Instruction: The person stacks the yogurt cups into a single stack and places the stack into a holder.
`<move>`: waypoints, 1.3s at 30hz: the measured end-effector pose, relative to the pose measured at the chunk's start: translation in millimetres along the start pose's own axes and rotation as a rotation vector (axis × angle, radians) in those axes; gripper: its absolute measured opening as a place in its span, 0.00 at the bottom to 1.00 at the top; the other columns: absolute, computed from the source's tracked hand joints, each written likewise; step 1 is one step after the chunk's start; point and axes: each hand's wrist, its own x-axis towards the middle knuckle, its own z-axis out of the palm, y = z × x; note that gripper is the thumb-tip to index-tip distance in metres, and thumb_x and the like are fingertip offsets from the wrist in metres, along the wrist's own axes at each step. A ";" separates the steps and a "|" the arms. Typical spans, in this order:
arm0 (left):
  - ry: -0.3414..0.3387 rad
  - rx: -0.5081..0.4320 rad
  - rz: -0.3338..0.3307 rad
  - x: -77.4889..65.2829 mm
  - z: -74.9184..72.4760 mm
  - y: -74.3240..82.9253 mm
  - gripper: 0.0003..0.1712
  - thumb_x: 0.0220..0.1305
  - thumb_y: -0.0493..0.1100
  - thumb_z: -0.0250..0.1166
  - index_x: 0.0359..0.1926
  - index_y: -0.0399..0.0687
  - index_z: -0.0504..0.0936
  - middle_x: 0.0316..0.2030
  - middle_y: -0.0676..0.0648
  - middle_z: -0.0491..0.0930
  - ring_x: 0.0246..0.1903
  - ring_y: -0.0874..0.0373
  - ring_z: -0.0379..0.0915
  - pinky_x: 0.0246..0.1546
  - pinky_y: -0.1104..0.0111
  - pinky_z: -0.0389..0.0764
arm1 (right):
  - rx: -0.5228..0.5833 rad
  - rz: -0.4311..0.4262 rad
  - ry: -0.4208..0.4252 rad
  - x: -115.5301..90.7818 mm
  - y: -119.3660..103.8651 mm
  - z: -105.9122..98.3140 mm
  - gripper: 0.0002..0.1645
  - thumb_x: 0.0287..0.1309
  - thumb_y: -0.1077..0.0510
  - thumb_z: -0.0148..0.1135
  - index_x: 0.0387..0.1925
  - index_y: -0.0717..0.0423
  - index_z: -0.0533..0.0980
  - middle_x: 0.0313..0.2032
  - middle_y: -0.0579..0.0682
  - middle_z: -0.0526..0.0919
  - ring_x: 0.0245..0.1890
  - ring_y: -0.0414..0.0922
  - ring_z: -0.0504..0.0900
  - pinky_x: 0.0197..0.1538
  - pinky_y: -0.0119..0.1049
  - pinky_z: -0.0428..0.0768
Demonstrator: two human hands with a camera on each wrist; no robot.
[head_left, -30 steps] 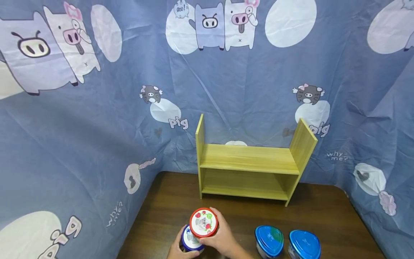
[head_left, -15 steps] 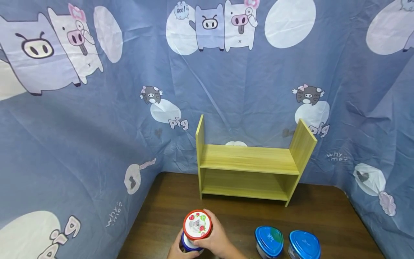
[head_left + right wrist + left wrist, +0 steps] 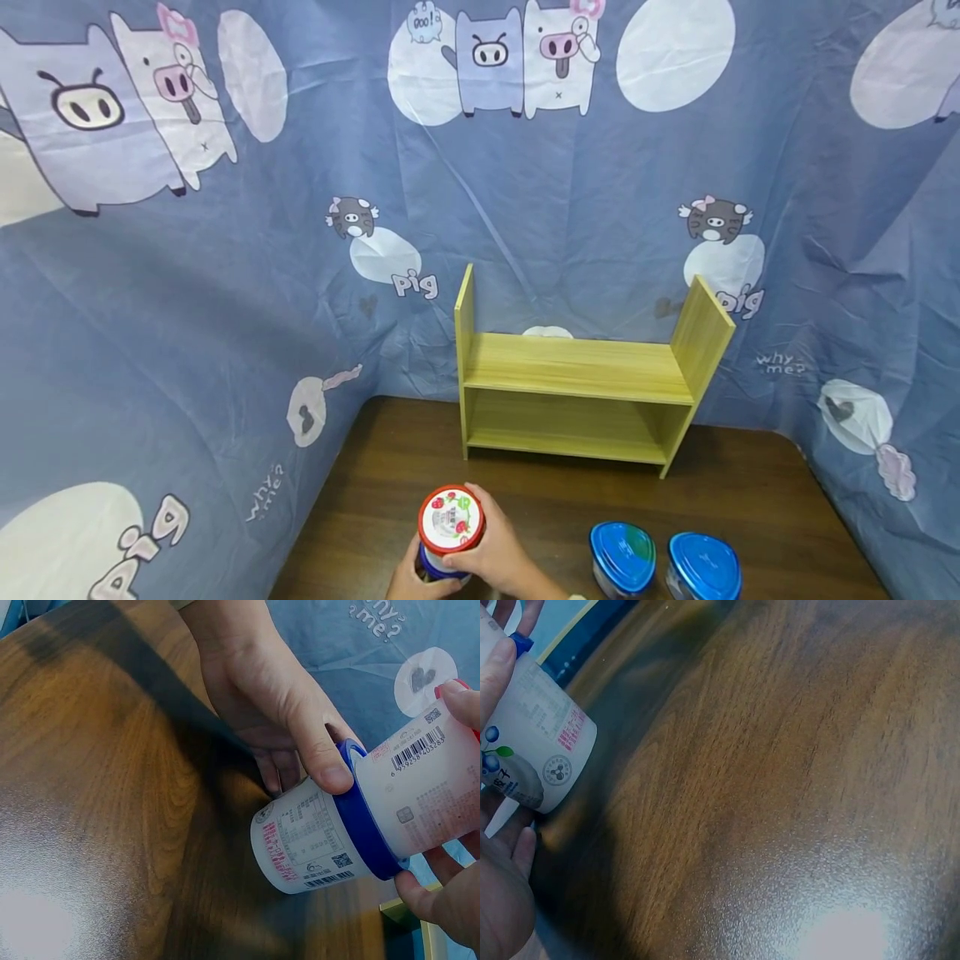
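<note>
My left hand point(image 3: 422, 577) grips a white yogurt tub point(image 3: 307, 840) with a blue lid, thumb at the lid's edge. Blueberry pictures show on that tub's side in the left wrist view. On top of it stands a second white tub point(image 3: 424, 784), whose red lid point(image 3: 451, 519) carries strawberry pictures. My right hand point(image 3: 497, 550) holds this red-lidded tub round its side, fingers at its far edge. Seen from the right wrist, its base meets the blue lid point(image 3: 367, 817). From above, the red-lidded tub covers most of the lower one.
Two clear containers with blue lids, one point(image 3: 622, 557) beside the other point(image 3: 703, 567), stand to the right on the dark wooden table point(image 3: 390, 467). A two-tier wooden shelf point(image 3: 570, 367) stands at the back, before a blue cloth point(image 3: 600, 208) with pig prints.
My right hand has moved the red-lidded tub left and slightly down, over the blue-lidded tub. The left hand has kept its hold and hardly moved.
</note>
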 end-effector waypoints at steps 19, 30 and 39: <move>-0.014 -0.033 -0.001 1.1 -1.1 -2.6 0.55 0.43 0.41 0.83 0.69 0.33 0.63 0.54 0.36 0.79 0.49 0.55 0.77 0.49 0.69 0.79 | -0.028 0.076 -0.034 2.6 -5.7 4.5 0.67 0.38 0.53 0.85 0.76 0.59 0.55 0.63 0.57 0.72 0.60 0.55 0.74 0.62 0.54 0.71; -0.068 -0.094 -0.095 -0.4 -1.9 -2.9 0.58 0.46 0.43 0.82 0.72 0.29 0.58 0.55 0.32 0.77 0.50 0.46 0.78 0.45 0.69 0.80 | -0.089 0.133 -0.065 -3.5 -2.1 0.6 0.79 0.37 0.53 0.87 0.79 0.61 0.41 0.67 0.69 0.66 0.66 0.68 0.66 0.65 0.69 0.64; -0.056 -0.018 -0.135 0.1 -2.9 4.6 0.59 0.45 0.48 0.83 0.71 0.29 0.59 0.57 0.31 0.76 0.54 0.38 0.75 0.55 0.49 0.78 | -0.198 0.080 -0.014 -14.9 -5.3 -38.6 0.73 0.34 0.50 0.87 0.78 0.57 0.53 0.68 0.66 0.66 0.67 0.67 0.65 0.63 0.69 0.66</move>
